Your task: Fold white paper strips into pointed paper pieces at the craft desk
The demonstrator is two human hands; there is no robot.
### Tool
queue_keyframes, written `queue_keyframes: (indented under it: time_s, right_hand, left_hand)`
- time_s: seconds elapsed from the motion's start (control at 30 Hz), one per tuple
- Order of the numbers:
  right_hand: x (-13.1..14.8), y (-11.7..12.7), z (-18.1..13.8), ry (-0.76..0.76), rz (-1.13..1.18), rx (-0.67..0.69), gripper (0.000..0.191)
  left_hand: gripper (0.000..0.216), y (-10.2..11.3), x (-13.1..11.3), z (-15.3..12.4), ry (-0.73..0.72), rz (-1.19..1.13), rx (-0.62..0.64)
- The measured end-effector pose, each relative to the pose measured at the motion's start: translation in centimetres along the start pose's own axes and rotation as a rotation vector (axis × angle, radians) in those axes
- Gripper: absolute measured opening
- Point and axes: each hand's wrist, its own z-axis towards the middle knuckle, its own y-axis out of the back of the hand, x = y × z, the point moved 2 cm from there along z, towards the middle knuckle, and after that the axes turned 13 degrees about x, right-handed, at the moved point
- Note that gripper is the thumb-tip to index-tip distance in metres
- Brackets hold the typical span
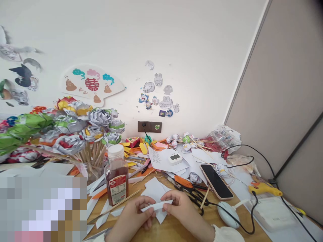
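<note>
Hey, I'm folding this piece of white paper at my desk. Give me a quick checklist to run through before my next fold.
1. Both hands grip the folded white paper piece: ok, the left hand and right hand pinch its ends.
2. Bare wooden desk below the paper: ok.
3. Capped red-brown plastic drink bottle upright, apart from the left hand: ok.
4. Black-handled scissors clear of the right hand: not ok, they lie right beside it.
5. Crease edges lined up: cannot tell, the fingers cover them.
6. Yellow glue gun away from the hands: ok, far right.
</note>
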Motion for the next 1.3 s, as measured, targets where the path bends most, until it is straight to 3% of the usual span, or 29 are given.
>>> queue_keyframes:
  time_s: [0.17,0.37,0.53,0.73,0.93,1.3]
  right_hand:
    - [0.9,-0.3,-0.5,0.056,-0.148,-0.005,0.019]
    - [0.1,-0.8,-0.4,0.069,0.118,0.150,0.020]
    - [0.0,-1.4,-0.7,0.054,-0.030,0.152,0.028]
    - [0.6,-1.9,-0.8,0.118,0.037,0.238,0.041]
    - [0.4,-0.9,-0.7,0.200,-0.121,0.047,0.045]
    - [0.0,0.4,-0.1,0.194,0.026,-0.076,0.043]
  left_hand:
    - [0.029,-0.8,-0.7,-0.7,-0.002,0.242,0.083]
    - [0.025,-0.8,-0.9,-1.2,-0.089,0.470,0.041]
    - [0.027,-1.2,-0.7,-1.4,-0.057,0.532,0.125]
    - [0.030,-1.2,-1.0,-1.4,-0.081,0.732,0.078]
    - [0.034,-1.1,0.1,-1.2,0.022,0.584,0.148]
    - [0.053,-1.5,-0.7,-0.7,0.057,0.213,0.091]
